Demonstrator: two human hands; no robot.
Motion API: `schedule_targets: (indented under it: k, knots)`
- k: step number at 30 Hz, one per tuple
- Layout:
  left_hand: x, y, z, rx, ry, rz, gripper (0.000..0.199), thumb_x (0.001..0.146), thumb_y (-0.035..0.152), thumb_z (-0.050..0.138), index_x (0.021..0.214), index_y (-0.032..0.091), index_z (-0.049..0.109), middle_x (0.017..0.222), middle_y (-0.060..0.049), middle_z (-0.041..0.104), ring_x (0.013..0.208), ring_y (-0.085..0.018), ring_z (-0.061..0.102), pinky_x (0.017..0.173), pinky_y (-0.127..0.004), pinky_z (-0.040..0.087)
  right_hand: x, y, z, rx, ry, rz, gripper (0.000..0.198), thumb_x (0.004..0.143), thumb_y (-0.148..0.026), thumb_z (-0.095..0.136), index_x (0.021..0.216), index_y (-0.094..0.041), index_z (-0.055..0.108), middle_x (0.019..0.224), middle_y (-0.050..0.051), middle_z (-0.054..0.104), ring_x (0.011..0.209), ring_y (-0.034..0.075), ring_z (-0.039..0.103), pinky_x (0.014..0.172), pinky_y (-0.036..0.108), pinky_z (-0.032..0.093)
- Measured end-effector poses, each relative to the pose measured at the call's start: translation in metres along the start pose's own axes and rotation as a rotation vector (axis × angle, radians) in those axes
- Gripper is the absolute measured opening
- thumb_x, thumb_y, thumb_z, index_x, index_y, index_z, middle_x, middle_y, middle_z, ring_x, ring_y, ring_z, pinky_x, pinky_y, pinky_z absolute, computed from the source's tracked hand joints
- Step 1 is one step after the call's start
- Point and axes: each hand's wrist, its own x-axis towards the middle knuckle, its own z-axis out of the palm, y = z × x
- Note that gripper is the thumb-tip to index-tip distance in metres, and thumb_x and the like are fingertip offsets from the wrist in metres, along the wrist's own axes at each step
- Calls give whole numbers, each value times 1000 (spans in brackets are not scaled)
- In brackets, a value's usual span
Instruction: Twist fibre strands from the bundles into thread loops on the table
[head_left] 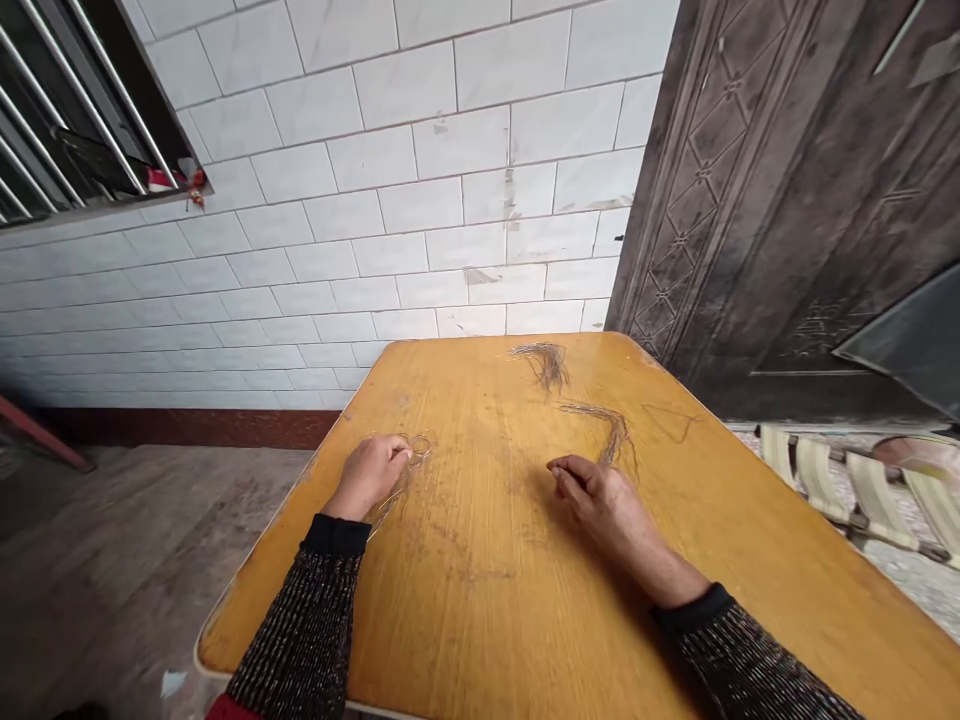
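Note:
My left hand (371,474) is closed in a pinch on thin wire near the table's left side. Small wire loops (421,447) stick out past its fingertips, and more thin wire strands (386,508) lie below the palm. My right hand (600,492) is over the right half of the table, thumb and fingers pressed together. Whatever is between those fingertips, if anything, is too small to make out. Just beyond the right hand lies a bent bundle of thin wires (616,432). A second wire bundle (551,362) rests near the far edge.
The yellow wooden table (465,620) stands against a white tiled wall (405,150). A thin bent wire (675,420) lies on its right side. To the right are a dark carved door (810,200) and a seat with pale straps (817,478). A barred window (67,100) is upper left.

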Motion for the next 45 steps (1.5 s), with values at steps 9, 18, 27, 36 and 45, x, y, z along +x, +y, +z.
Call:
schedule_targets:
  k: [9, 18, 27, 36, 45]
  knots:
    - [-3, 10, 14, 127, -60, 13, 10, 70, 16, 53, 74, 20, 61, 76, -2, 62, 72, -17, 56, 60, -24, 36, -2, 7, 15, -102, -52, -111, 30, 84, -27, 34, 83, -15, 61, 62, 5, 64, 48, 14, 58, 50, 22, 40]
    - [-7, 15, -1, 188, 43, -101, 12, 74, 22, 46, 77, 22, 57, 77, -2, 62, 71, -18, 56, 57, -25, 32, -3, 4, 15, -120, -75, -119, 30, 83, -25, 33, 84, -15, 61, 64, 5, 64, 46, 13, 56, 51, 22, 40]
    - [1, 4, -6, -348, 204, -219, 10, 70, 24, 48, 72, 17, 54, 64, 0, 57, 59, -12, 52, 53, -21, 35, -3, 0, 16, -138, -99, -129, 29, 81, -23, 35, 82, -14, 62, 60, 5, 63, 47, 13, 56, 55, 24, 41]
    - [-3, 18, -10, -941, 264, -235, 15, 68, 28, 53, 73, 15, 48, 56, 6, 45, 41, -3, 36, 39, -14, 27, -3, -3, 16, -118, -106, -125, 28, 81, -22, 35, 79, -15, 62, 58, 4, 62, 49, 14, 55, 52, 23, 40]
    - [-15, 55, 7, -1083, 48, -138, 14, 71, 27, 53, 76, 16, 46, 57, 5, 48, 39, -4, 42, 35, -13, 30, -4, -11, 18, 9, -56, -123, 28, 83, -26, 36, 79, -16, 61, 64, 5, 64, 55, 15, 60, 53, 23, 41]
